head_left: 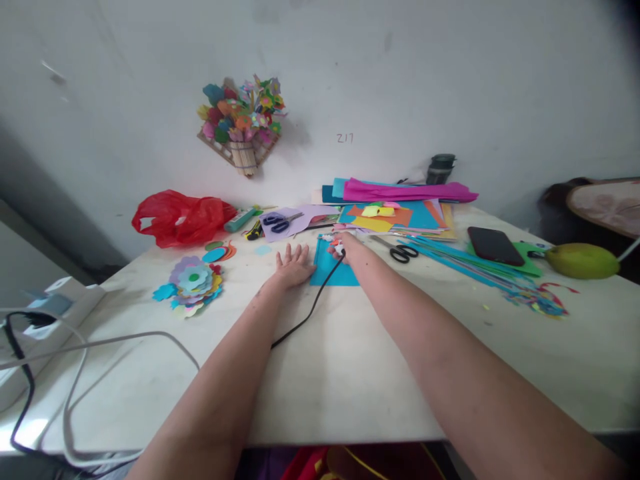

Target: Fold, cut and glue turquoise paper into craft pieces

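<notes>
A blue sheet of paper lies flat on the table in front of me. My left hand rests flat on the tabletop with fingers spread, its thumb side at the sheet's left edge. Over the sheet, my right hand is closed around a small white glue gun, which the fingers mostly cover. From it a black cord runs toward me and passes under my left forearm. Small pale and orange bits show by the right fingertips at the sheet's top; their kind is too small to tell.
Paper flower shapes are stacked at left, before a red plastic bag. Black scissors, paper strips and a phone lie right. Coloured papers and purple-handled scissors are behind. A power strip with cables sits left.
</notes>
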Motion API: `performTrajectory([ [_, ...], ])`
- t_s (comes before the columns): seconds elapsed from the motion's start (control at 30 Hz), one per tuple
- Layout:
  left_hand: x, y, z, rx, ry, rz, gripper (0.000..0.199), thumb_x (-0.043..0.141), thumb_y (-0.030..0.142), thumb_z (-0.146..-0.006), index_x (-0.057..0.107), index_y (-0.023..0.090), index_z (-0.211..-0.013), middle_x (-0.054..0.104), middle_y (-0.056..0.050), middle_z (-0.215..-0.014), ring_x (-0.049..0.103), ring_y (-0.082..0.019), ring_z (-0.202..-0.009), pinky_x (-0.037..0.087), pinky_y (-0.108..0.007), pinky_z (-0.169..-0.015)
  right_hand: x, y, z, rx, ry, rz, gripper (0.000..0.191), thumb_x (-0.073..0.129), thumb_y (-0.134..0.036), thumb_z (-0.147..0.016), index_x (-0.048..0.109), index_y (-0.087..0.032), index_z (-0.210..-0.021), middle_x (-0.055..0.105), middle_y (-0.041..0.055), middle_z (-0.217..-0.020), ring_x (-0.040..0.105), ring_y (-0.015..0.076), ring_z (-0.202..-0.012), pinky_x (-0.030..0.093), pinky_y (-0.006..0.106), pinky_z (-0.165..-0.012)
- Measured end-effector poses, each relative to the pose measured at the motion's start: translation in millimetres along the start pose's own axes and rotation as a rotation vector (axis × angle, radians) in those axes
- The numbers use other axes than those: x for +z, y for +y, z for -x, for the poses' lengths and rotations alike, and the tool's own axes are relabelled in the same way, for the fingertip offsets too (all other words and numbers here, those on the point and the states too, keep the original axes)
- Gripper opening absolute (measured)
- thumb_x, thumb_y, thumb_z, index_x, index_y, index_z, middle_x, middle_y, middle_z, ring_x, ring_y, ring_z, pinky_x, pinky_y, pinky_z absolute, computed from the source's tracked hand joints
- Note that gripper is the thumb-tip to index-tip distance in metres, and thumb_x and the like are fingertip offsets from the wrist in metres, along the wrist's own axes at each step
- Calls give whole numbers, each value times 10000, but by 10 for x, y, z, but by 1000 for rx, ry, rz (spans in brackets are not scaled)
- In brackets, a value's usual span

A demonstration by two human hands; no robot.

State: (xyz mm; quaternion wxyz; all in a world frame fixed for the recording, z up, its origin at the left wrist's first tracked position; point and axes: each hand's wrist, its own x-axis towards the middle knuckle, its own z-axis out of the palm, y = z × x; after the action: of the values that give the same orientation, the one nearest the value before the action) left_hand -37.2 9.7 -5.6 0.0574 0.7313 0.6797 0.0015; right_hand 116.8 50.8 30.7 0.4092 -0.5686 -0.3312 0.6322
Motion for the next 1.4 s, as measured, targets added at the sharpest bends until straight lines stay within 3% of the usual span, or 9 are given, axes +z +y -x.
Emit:
performTrajectory([
  [0.33,-18,20,42,0,-5,-5,726,229,591,-806,64,287,-1445,47,35,-1513,-133,-278,-1356,-37,-572,-1063,83,-54,-145,9,89,-89,138,442,-240,-871,492,-150,-963,532,-16,-549,513,104,-373,342,170,-322],
  [0.5,-8,6,49,-8,6,10,755,232,631,-791,75,287,-1445,65,36,-1512,-139,-288,-1355,-49,-576,-1059,73,9,-147,-76,128,-109,158,446,-272,-869,504,-161,-965,531,-17,-555,527,113,-387,338,177,-316],
  [0.7,18,-30,45,28,34,17,772,212,644,-791,68,263,-1447,92,19,-1511,-135,-284,-1356,-49,-565,-1061,11,119,49,-114,76,-113,177,446,-291,-856,503,-139,-927,555,14,-535,503,108,-377,329,173,-306],
  [0.87,-77,-25,122,44,-8,47,680,124,562,-843,28,264,-1447,80,24,-1511,-121,-264,-1356,2,-567,-1067,-37,158,327,-100,-2,-67,173,471,-300,-844,506,-131,-854,545,19,-494,480,91,-362,326,160,-307],
  [1.0,-160,-32,209,75,-49,40,828,241,650,-774,-15,240,-1446,33,17,-1511,-178,-268,-1338,-65,-546,-1063,-92,188,472,-91,-39,-14,165,478,-298,-840,507,-135,-833,552,23,-495,474,91,-352,324,162,-304],
  [1.17,-160,-83,231,103,-98,19,927,271,723,-711,-32,244,-1445,6,12,-1510,-203,-280,-1328,-91,-562,-1049,-150,231,513,-42,-52,-40,160,468,-283,-843,503,-129,-819,551,23,-505,471,85,-352,314,158,-302],
  [1.4,-105,-129,222,118,-53,4,887,261,721,-727,1,269,-1445,58,15,-1510,-179,-286,-1335,-50,-591,-1048,-188,239,463,32,-43,-16,158,452,-285,-848,508,-138,-855,555,26,-502,478,96,-361,336,159,-309],
])
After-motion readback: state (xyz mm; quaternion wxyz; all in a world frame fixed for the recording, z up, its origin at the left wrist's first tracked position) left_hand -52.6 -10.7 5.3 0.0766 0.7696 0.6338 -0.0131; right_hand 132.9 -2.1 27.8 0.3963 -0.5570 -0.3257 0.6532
